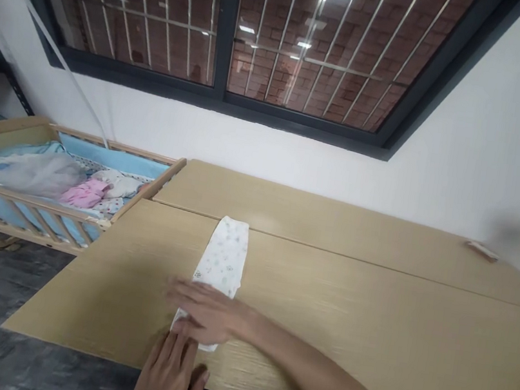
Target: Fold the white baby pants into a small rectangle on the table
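A white cloth with a small printed pattern (pixel 225 252), folded into a long narrow strip, lies flat on the wooden table. Across its lower part stretches my right hand (pixel 206 311), palm down with the fingers extended to the left and slightly blurred. My left hand (pixel 172 364) rests at the near end of the strip, fingers straight and pointing away from me, their tips close to my right thumb. The part of the cloth beneath my hands is hidden.
The light wooden table (pixel 343 325) has a seam along its far side. To the left stands a wooden crib (pixel 38 204) holding pink, white and blue fabrics. A small flat object (pixel 482 250) lies at the back right, below the wall and barred window (pixel 218 101).
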`<state>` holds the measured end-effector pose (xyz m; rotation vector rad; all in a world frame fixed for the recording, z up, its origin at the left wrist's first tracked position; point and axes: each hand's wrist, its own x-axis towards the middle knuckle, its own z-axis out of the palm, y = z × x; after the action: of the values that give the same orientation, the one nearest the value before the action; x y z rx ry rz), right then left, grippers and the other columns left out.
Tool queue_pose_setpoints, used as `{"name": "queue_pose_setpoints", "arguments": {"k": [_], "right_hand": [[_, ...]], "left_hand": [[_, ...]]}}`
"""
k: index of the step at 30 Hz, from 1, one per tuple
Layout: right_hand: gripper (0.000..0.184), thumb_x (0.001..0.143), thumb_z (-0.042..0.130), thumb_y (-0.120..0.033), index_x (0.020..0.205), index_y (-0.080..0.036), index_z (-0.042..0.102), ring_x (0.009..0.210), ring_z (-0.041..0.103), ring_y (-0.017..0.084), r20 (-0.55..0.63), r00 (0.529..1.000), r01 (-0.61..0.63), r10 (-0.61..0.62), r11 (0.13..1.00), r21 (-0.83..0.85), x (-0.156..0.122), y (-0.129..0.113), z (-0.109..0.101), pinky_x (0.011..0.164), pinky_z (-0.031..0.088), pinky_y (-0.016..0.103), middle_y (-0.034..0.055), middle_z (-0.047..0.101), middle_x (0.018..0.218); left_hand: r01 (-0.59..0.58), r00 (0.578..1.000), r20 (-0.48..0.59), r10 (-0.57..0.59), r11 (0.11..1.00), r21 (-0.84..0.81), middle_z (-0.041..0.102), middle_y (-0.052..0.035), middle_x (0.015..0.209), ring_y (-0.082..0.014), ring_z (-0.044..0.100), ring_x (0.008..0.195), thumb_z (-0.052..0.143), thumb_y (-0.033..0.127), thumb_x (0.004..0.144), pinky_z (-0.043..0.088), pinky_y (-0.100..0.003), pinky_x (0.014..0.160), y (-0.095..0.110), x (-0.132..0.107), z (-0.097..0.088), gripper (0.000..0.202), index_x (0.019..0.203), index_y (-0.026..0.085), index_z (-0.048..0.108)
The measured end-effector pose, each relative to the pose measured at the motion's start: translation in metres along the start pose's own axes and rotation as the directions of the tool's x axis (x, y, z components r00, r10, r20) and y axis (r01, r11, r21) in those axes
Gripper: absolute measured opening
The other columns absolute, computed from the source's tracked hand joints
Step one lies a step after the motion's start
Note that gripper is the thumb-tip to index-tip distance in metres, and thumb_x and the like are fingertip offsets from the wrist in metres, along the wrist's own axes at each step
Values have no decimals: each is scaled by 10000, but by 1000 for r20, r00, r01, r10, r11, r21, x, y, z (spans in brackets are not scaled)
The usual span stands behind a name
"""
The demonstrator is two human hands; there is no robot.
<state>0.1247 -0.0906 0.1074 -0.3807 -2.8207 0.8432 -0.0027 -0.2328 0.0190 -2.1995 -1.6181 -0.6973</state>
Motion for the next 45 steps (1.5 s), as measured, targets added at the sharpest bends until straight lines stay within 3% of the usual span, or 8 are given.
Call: {"name": "queue_pose_setpoints", "arguments": {"k": [6,18,25,30,34,37,42,45], "right_hand": [[604,1044,437,-468,1592,-254,300,1552,157,218,60,996,-65,68,997,-52,-25,30,17,1263,101,423,85,233,1659],[682,1035,278,-605,1612,-241,244,1561,92,260,-123,909,-416,398,849,-325,4,187,-47,1265,78,477,62,147,1675],[646,1055,225,-491,1618,-174,214,1553,156,240,-205,878,-478,432,787,-390,11,218,-67,1260,132,447,79,194,1672],[595,1011,370,-282,1571,-86,315,1533,208,303,-367,849,-515,380,749,-416,13,172,-65,1240,161,500,184,276,1638],[397,1013,424,-271,1353,-139,581,1233,562,298,-411,865,-416,287,868,-270,-14,89,-33,1065,425,492,185,608,1329],[300,1039,437,-309,1147,-179,685,1032,643,216,-268,937,-255,225,963,-85,-50,22,-2,944,511,373,103,695,1082],[514,946,621,-496,1357,-190,585,1274,548,271,-224,956,-221,188,966,-132,-104,-43,48,1128,408,432,114,627,1345],[422,1006,539,-295,1416,-196,517,1307,526,247,-303,940,-229,156,947,-225,-120,-52,77,1151,395,430,112,598,1408]], "left_hand": [[-113,993,-7,114,988,104,620,-183,1357,-363,544,1295,566,452,913,464,-457,1007,3,-13,7,514,1345,177,603],[-156,987,-18,161,973,168,537,-198,1457,-341,521,1330,554,530,939,488,-409,986,-7,-14,10,721,1534,155,399],[-171,985,-10,174,974,147,545,-195,1446,-345,524,1324,556,533,941,517,-411,950,-7,-12,8,656,1476,161,477],[-150,989,1,150,989,14,597,-163,1391,-324,588,1243,528,439,969,537,-430,932,-18,-4,1,457,1349,190,584],[-159,984,59,168,977,-139,648,-103,1333,-248,629,1181,522,386,989,550,-362,939,-36,2,-8,363,1290,203,608],[-209,975,43,219,963,-168,645,-103,1336,-245,641,1152,556,447,974,565,-347,912,-44,2,-12,411,1300,202,607],[-349,937,-31,349,923,-159,676,-70,1285,-205,668,1050,485,376,1015,562,-293,887,-49,-9,-13,352,1312,241,616],[-389,921,-47,388,898,-206,713,-39,1199,-159,676,991,392,138,1001,546,-239,898,-52,-14,-17,384,1276,254,634]]}}
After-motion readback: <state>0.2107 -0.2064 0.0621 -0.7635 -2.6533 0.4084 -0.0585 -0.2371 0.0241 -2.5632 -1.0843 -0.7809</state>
